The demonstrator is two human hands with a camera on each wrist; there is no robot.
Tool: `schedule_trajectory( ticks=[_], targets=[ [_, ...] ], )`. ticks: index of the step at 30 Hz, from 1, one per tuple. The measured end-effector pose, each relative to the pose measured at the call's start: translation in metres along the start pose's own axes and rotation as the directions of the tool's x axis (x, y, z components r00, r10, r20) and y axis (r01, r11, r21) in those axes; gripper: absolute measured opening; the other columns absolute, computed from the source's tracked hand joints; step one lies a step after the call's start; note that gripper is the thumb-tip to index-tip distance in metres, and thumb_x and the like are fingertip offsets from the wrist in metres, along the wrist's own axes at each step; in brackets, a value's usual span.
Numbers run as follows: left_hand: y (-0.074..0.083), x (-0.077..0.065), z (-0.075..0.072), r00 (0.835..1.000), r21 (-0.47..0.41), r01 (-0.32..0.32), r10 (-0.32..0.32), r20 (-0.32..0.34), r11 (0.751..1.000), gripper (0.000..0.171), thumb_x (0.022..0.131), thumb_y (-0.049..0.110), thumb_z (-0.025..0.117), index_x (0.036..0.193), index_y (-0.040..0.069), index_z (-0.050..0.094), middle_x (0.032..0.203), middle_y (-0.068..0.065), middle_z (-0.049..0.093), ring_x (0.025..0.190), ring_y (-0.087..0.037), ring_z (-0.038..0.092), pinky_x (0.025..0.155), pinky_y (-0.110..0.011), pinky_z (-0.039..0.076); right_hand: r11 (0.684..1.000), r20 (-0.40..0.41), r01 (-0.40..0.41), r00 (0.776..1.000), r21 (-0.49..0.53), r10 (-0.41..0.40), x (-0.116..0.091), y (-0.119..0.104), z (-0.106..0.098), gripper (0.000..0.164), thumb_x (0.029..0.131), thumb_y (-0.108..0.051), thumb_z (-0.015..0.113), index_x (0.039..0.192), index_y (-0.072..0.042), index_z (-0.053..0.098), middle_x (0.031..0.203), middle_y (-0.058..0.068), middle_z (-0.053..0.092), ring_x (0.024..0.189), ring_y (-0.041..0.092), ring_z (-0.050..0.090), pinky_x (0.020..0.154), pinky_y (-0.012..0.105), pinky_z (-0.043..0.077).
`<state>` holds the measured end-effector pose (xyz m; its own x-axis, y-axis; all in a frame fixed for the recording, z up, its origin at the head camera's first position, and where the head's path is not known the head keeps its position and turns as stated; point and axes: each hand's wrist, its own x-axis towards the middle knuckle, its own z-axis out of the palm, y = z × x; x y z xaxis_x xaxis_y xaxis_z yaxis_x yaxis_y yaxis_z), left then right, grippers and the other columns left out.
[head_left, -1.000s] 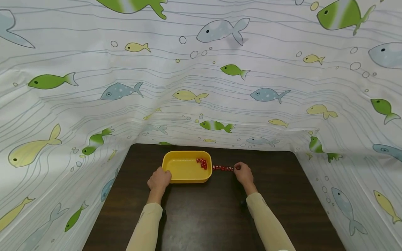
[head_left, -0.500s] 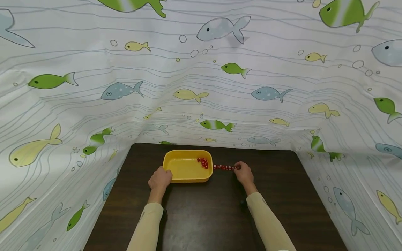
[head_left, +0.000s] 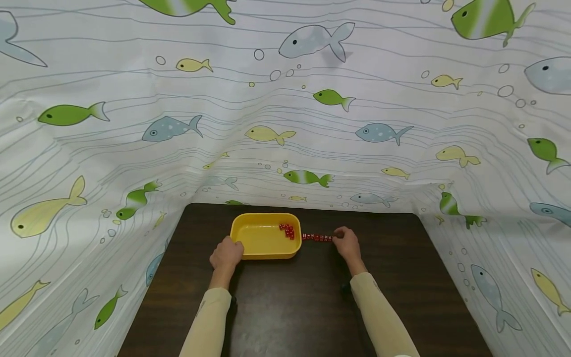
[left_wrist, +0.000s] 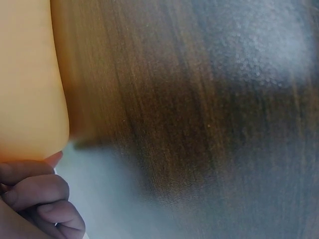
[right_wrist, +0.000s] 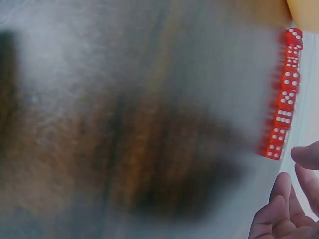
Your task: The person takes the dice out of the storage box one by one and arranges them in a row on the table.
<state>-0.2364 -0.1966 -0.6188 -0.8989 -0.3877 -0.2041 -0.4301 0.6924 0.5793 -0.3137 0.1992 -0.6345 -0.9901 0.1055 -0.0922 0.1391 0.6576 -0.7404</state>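
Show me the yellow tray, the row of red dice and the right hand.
Yellow tray (head_left: pixel 260 242), head view: bare floor inside.
Row of red dice (right_wrist: pixel 286 98), right wrist view: die near its middle.
Right hand (head_left: pixel 348 243), head view: back of the hand.

Ylw tray (head_left: pixel 260 242) + red dice row (head_left: pixel 317 238), white pips.
Tray flat on base, rnd. corners, L hand (head_left: pixel 226 254) gripping L side; loose dice (head_left: pixel 289 231) bunched inside R end; row just R.

A dark brown, wood-grained table (head_left: pixel 285 312) with a dull sheen carries a yellow tray (head_left: pixel 260 243) near its far edge and, just right of that, a straight row of red dice (head_left: pixel 317 238).
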Motion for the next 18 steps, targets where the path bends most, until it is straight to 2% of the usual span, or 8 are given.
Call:
schedule_trajectory(
  ticks=[8,14,18],
  targets=[
    [0.001,0.0,-0.003,1.0,0.016,-0.005,0.005,0.007,1.0,0.04,0.103,0.031,0.044,0.117,-0.002,0.061,0.081,-0.014,0.059,0.067,-0.031,0.058,0.064,-0.044,0.043,0.999,-0.026,0.012,1.0,0.047,-0.011,0.004,-0.012,-0.003,0.033,0.105,-0.021,0.064,0.134,-0.005,0.067,0.141,0.021,0.063,0.118,0.039,0.064,0.095,0.057,0.054],
    [0.0,0.006,-0.001,1.0,0.027,0.0,0.0,0.019,1.0,0.04,0.102,0.03,0.044,0.117,-0.002,0.061,0.082,-0.014,0.059,0.067,-0.032,0.058,0.065,-0.045,0.044,0.996,-0.043,0.036,0.999,0.085,-0.033,0.005,-0.039,-0.002,0.03,0.105,-0.022,0.065,0.13,-0.006,0.069,0.134,0.02,0.067,0.111,0.036,0.066,0.091,0.055,0.054],
    [0.0,0.006,0.001,1.0,0.019,0.011,-0.011,0.027,1.0,0.039,0.101,0.03,0.044,0.115,-0.002,0.06,0.082,-0.014,0.058,0.067,-0.032,0.057,0.065,-0.045,0.043,0.992,-0.037,0.07,0.997,0.101,-0.067,0.005,-0.055,0.006,0.029,0.104,-0.022,0.066,0.128,-0.006,0.07,0.128,0.018,0.068,0.105,0.034,0.066,0.089,0.053,0.055]
  ],
)
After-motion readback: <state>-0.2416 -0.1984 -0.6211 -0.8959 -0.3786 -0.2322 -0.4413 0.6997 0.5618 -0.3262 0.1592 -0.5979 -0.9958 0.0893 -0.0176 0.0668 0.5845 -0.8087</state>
